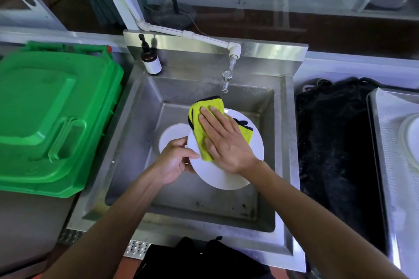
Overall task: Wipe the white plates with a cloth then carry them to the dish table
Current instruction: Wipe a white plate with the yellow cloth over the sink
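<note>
Over the steel sink (136, 120) I hold a white plate (217, 174) tilted. My left hand (174, 161) grips its left rim, thumb on top. My right hand (224, 140) lies flat with spread fingers on a folded yellow cloth (204, 108) with dark edging, pressing it against the plate's face. A second white plate (172, 136) lies lower in the sink basin, partly hidden behind the held plate and my left hand.
A green bin lid (52, 115) fills the left side. A brown pump bottle (150, 61) stands on the sink's back ledge, beside the tap (226, 79). Right of the sink is a black mat (333, 147), then a tray (381, 133) with stacked white dishes (411, 140).
</note>
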The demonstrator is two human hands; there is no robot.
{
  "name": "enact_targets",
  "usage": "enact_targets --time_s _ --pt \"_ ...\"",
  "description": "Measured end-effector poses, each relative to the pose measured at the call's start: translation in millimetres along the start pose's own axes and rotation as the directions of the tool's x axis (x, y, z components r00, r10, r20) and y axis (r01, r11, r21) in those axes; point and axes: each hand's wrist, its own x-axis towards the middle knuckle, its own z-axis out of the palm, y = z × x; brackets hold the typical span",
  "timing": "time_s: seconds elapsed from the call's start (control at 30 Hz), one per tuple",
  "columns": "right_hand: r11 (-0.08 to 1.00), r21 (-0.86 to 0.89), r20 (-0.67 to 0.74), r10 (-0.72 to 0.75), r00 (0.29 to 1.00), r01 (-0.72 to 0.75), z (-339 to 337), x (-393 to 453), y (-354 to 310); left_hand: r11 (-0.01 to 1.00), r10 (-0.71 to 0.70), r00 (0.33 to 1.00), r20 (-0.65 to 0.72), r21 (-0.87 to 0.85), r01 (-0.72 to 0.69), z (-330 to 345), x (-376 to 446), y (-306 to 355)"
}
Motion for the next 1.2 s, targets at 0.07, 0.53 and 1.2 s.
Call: enact_targets --time_s 0.07,0.53,1.2 --pt "0.999 0.014 -0.017 0.044 0.999 -0.043 -2.8 6.0 1.4 1.000 0.020 0.999 -0.033 0.003 -0.020 1.3 -2.3 2.3" --pt "0.902 0.148 -0.138 0.425 0.895 -0.406 2.9 -9.4 16.0 0.994 0.112 0.973 -0.201 0.037 -0.107 19.7 -10.1 11.8" --pt "0.824 0.381 -0.150 0.502 0.852 -0.419 22.1 -40.5 -60.0 0.991 0.115 0.959 -0.257 -0.033 -0.128 49.4 -4.0 13.3"
